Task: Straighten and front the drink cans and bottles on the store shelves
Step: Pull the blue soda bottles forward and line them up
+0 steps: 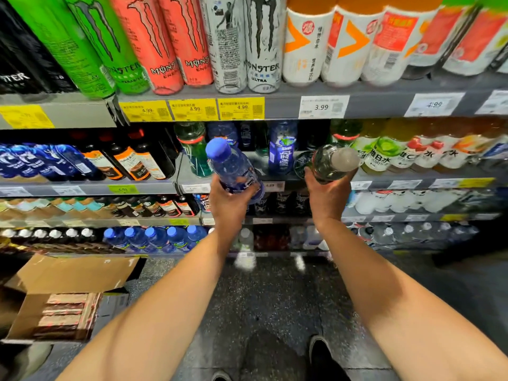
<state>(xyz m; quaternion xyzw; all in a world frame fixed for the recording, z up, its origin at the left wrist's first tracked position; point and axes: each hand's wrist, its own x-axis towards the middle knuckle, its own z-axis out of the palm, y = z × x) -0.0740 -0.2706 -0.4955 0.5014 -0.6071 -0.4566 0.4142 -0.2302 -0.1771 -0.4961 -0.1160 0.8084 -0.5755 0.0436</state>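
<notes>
My left hand (229, 200) grips a blue-capped blue bottle (231, 163), tilted with its cap up and to the left, in front of the second shelf (316, 163). My right hand (325, 196) holds a clear greenish bottle (331, 162) whose pale end faces me, just over that shelf's front edge. Behind them on the shelf stand a green bottle (193, 149) and a blue-labelled bottle (281, 149), with bare shelf between the two.
Tall energy drink cans (165, 42) and white-labelled bottles (302, 45) fill the top shelf. Dark bottles (129, 160) sit left of the gap, fruit-label bottles (384, 155) right. Lower shelves hold more bottles. An open cardboard box (60, 298) lies on the floor at left.
</notes>
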